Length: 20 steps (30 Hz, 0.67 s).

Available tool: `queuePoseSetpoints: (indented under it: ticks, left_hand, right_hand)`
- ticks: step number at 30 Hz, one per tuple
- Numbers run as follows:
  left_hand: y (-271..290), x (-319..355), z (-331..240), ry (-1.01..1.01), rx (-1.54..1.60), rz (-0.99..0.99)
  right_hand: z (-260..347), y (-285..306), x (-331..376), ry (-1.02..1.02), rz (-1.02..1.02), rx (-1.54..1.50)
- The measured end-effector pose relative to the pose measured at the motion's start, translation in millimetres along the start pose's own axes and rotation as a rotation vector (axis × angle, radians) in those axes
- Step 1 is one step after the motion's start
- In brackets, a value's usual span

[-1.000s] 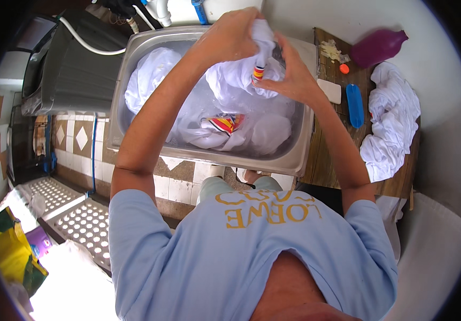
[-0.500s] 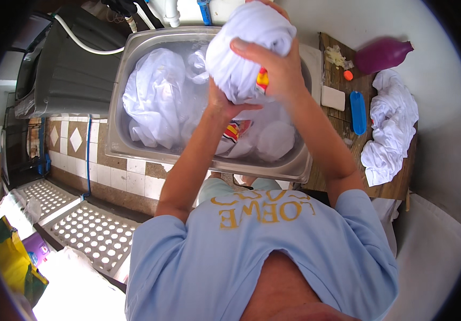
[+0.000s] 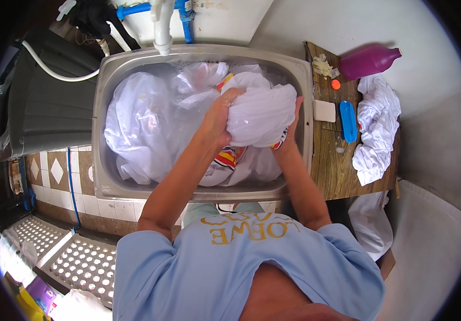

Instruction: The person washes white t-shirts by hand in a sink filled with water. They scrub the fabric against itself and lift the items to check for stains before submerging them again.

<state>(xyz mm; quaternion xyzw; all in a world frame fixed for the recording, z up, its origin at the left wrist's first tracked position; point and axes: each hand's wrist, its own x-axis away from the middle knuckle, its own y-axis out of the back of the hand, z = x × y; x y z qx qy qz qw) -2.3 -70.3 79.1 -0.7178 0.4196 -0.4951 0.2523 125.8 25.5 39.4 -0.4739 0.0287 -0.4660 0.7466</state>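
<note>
Between both hands I hold a bunched white cloth garment point(image 3: 260, 115), with a red, yellow and black striped bit showing at its lower right. My left hand point(image 3: 221, 119) grips its left side, thumb over the top edge. My right hand point(image 3: 292, 125) clasps its right side, the fingers partly hidden. The bundle hangs over the right part of a steel sink point(image 3: 198, 199) filled with cloudy water. Below and beside it lie more wet white clothes, among them a striped piece point(image 3: 225, 159). A large white garment point(image 3: 139, 125) bulges out of the water on the left.
Right of the sink, a wooden board point(image 3: 329, 176) bears a white soap bar point(image 3: 325, 111), a blue brush point(image 3: 348, 122), an orange cap point(image 3: 335, 84), a purple bottle point(image 3: 369, 61) and a twisted white garment point(image 3: 378, 134). A white pipe point(image 3: 162, 27) hangs over the sink's back rim.
Both my hands have brought the white bundle down and nearer, from above the sink's back rim to low over the water. The view has shifted, so more of the wall pipes shows.
</note>
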Motion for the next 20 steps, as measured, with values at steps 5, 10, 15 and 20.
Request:
queuePoseSetpoints:
  ticks: [5,10,15,20]
  left_hand:
    - [29.6,-5.6,0.0,-0.084,-0.041,-0.009]
    - [42.2,-5.8,9.9,0.001,0.137,0.068]
    - [38.8,-19.0,10.1,-0.175,-0.037,0.051]
    - [35.3,-23.1,5.2,-0.453,-0.683,-0.089]
  right_hand:
    - [2.4,-15.4,-9.5,0.063,-0.049,-0.004]
    - [5.5,-40.1,-6.1,0.205,-0.014,0.19]
    - [2.0,-11.1,-12.0,0.11,0.206,0.158]
    - [16.7,5.4,-37.0,-0.301,0.292,0.085]
